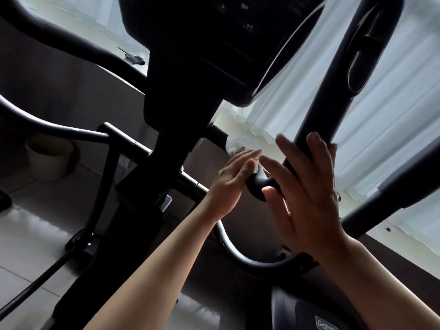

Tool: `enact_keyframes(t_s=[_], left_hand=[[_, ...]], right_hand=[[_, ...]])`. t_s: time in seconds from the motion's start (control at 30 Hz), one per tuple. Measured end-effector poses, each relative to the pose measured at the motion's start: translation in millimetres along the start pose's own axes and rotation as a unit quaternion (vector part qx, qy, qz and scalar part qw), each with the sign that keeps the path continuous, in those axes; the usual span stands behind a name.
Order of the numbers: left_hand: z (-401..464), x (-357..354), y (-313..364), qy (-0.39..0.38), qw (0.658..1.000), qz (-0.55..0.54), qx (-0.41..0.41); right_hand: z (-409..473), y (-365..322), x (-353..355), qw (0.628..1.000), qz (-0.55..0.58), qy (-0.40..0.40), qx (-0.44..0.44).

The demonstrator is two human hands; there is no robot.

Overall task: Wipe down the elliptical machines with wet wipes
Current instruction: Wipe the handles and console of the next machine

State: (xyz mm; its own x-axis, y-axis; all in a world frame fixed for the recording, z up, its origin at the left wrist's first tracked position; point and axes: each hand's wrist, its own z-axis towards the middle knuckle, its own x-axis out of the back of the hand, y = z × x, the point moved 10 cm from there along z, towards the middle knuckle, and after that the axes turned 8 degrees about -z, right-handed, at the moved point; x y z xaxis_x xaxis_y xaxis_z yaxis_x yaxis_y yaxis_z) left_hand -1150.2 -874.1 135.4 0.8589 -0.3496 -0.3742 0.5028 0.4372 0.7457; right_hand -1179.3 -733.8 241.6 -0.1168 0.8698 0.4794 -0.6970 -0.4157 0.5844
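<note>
The black elliptical machine (181, 96) fills the view, its console at the top centre and its column running down to the lower left. My left hand (232, 181) presses a white wet wipe (234, 142) against the short fixed handlebar (258, 183) beside the column. My right hand (307, 186) rests on the tall moving arm (338, 75), fingers spread over the tube and the thumb under the handlebar's end. The wipe is partly hidden behind my left fingers.
White curtains (357, 129) hang behind the machine on the right. A pale bin (48, 156) stands on the tiled floor at the left. Curved black handlebars (47, 32) cross the upper left, and another dark bar (390, 189) slants across the right side.
</note>
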Motion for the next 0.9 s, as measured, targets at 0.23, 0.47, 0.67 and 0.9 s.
enact_keyframes(t_s=[0.23,0.47,0.67,0.9], left_hand=[[15.2,18.0,0.5,0.051,0.997,0.057,-0.01],[-24.1,11.8,17.7,0.157,0.985,-0.069,-0.03],[-70.0,-1.1,38.0,0.219,0.961,-0.16,-0.058],[-96.8,-14.6,49.7,0.291,0.922,-0.254,-0.013]], right_hand=[[4.4,5.7,0.7,0.992,-0.069,-0.054,0.095],[3.7,6.9,-1.8,0.997,-0.032,-0.048,0.056],[5.1,5.8,-1.7,0.996,0.033,-0.081,0.033],[5.5,4.7,6.1,0.976,0.116,-0.182,0.016]])
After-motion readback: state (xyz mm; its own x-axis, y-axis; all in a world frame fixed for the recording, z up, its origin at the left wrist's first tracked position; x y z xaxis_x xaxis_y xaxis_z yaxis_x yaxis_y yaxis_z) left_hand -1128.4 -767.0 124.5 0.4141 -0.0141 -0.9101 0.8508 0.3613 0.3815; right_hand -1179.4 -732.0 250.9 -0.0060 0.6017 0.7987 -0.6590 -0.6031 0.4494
